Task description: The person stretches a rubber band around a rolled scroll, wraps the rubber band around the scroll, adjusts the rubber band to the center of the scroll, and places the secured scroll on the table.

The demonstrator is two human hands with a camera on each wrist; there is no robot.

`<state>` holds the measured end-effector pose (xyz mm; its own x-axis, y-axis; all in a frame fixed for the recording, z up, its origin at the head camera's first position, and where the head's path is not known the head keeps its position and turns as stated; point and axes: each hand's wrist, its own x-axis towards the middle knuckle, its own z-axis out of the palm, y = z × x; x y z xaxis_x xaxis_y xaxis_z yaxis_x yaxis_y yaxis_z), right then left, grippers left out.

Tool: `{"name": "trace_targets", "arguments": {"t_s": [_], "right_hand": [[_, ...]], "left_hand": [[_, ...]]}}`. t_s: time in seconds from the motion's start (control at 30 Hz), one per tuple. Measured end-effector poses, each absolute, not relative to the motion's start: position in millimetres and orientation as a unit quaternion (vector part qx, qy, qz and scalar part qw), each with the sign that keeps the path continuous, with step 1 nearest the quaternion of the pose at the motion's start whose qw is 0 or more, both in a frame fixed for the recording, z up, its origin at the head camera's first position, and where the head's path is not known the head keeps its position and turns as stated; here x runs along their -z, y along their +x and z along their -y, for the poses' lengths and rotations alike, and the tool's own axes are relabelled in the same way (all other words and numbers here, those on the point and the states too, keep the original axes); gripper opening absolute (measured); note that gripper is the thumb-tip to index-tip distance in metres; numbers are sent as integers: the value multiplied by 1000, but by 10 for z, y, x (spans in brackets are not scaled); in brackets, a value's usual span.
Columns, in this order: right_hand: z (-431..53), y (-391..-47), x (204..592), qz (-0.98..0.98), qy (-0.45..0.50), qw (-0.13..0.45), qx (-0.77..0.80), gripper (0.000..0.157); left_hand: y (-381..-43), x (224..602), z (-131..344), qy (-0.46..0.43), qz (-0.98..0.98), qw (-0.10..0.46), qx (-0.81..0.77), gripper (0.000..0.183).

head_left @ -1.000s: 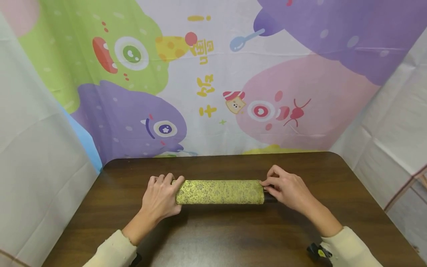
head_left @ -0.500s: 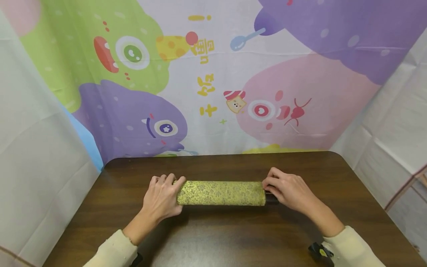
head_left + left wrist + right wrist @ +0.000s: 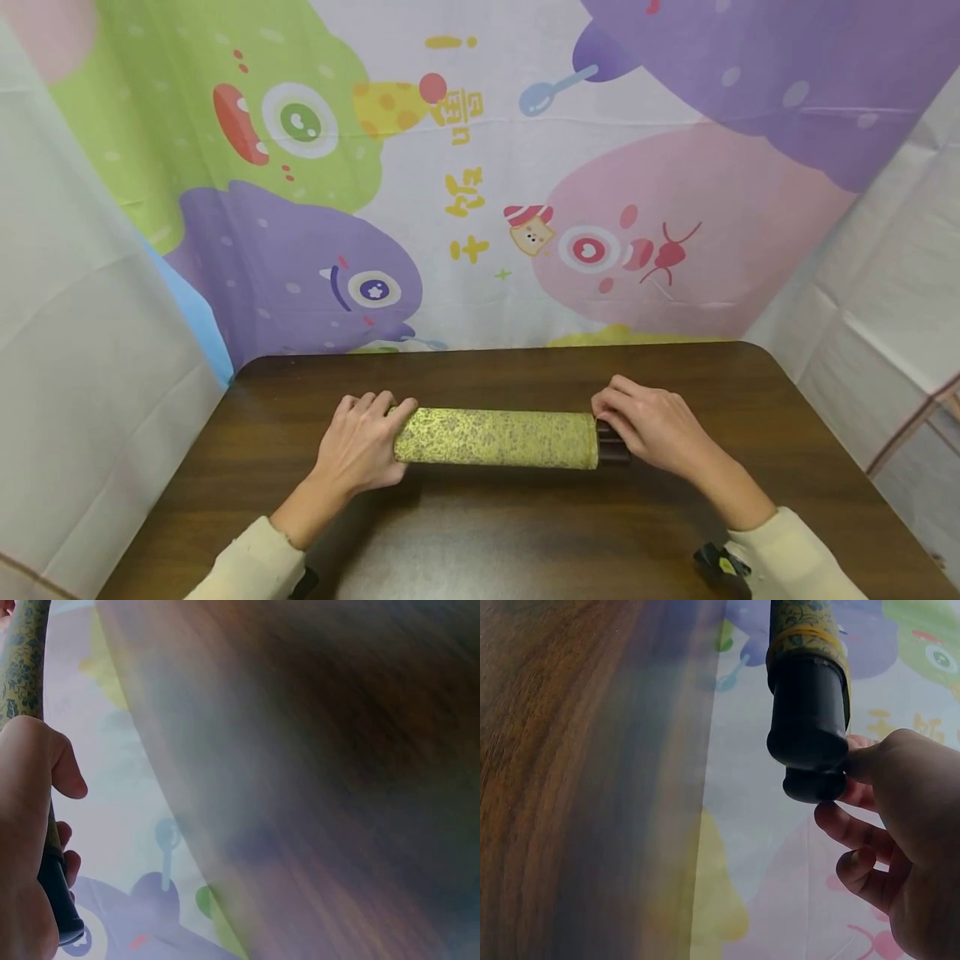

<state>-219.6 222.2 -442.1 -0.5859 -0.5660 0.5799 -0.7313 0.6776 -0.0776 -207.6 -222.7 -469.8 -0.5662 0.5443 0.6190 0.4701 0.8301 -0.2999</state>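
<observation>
A scroll (image 3: 495,437) in yellow-green brocade with a dark floral pattern is held level over the table. My left hand (image 3: 363,442) grips its left end, fingers over the top edge; in the left wrist view a black roller end (image 3: 61,900) sticks out below the hand. At the other end my right hand (image 3: 648,425) pinches the upper corner with thumb and fingertips. Two black roller ends (image 3: 808,712) poke out of the brocade there, side by side in the right wrist view, with the thumb beside them and the lower fingers curled loosely.
Beneath the scroll lies a dark brown wooden table (image 3: 495,533). A curtain (image 3: 480,308) printed with cartoon monsters hangs behind its far edge, and pale cloth walls (image 3: 885,275) stand on both sides.
The scroll's right end has tipped slightly down and toward me, so more of the black roller ends shows. My right hand has shifted a little to the right; my left hand keeps its grip.
</observation>
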Motion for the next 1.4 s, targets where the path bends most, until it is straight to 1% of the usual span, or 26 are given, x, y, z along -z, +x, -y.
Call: {"name": "trace_targets", "arguments": {"t_s": [0.17, 0.6, 0.87, 1.0, 1.13, 1.23, 1.3, 1.4], "right_hand": [[-2234, -2202, 4415, 876, 373, 264, -152, 24], [-2275, -2271, 4373, 871, 400, 251, -136, 22], [-2217, -2267, 4342, 873, 404, 234, -138, 23], [-2206, -2249, 4332, 875, 408, 205, -158, 19], [-2249, -2255, 4309, 871, 415, 146, -219, 19], [-2317, -2298, 4301, 860, 406, 108, -288, 22], [-2369, -2337, 4308, 854, 390, 103, -327, 23], [-2444, -2380, 4332, 854, 349, 114, -368, 22]], "left_hand": [[-2087, 4705, 2271, -299, 880, 367, -42, 59], [-2112, 4682, 2310, -327, 869, 371, -39, 72], [-2121, 4663, 2295, -337, 862, 376, -40, 76], [-2115, 4663, 2284, -330, 861, 385, -49, 74], [-2106, 4671, 2277, -316, 861, 394, -60, 72], [-2098, 4682, 2285, -309, 863, 396, -55, 71], [-2095, 4692, 2295, -306, 865, 394, -45, 71], [-2097, 4704, 2311, -299, 871, 389, -24, 69]]}}
